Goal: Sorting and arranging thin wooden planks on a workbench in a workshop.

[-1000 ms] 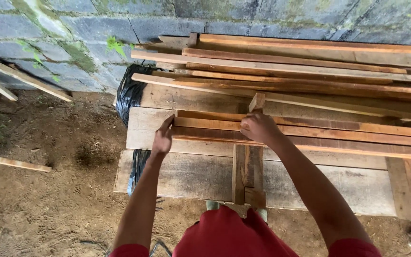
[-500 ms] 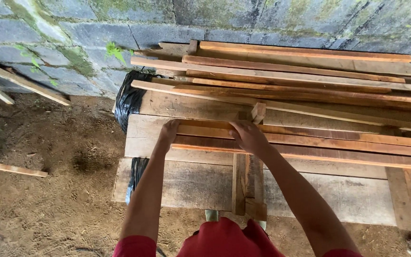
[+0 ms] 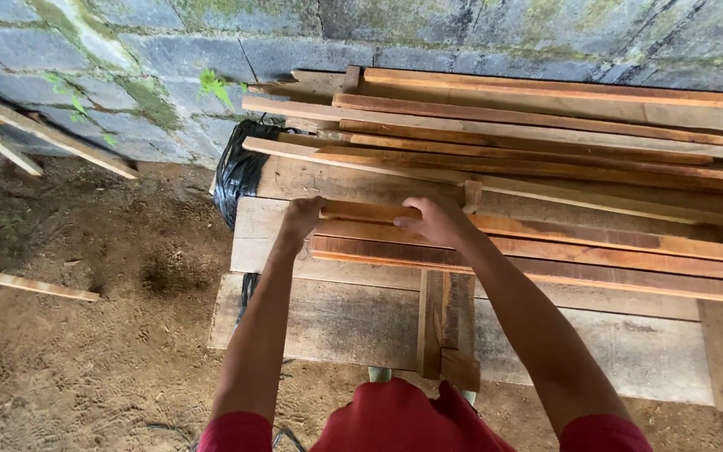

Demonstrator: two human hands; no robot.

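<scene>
Now I see my left hand (image 3: 301, 219) clamped on the end of a reddish plank (image 3: 546, 230), my right hand (image 3: 433, 220) gripping it just beside, near the black bag (image 3: 240, 172).

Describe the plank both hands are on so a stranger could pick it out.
Start at the mossy block wall, then the timber stack below it. On the near planks, the reddish strip is the topmost; the left hand caps its end, the right hand presses it.

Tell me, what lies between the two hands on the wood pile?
In the head view, only the reddish wooden strip spans from the left hand to the right hand.
</scene>
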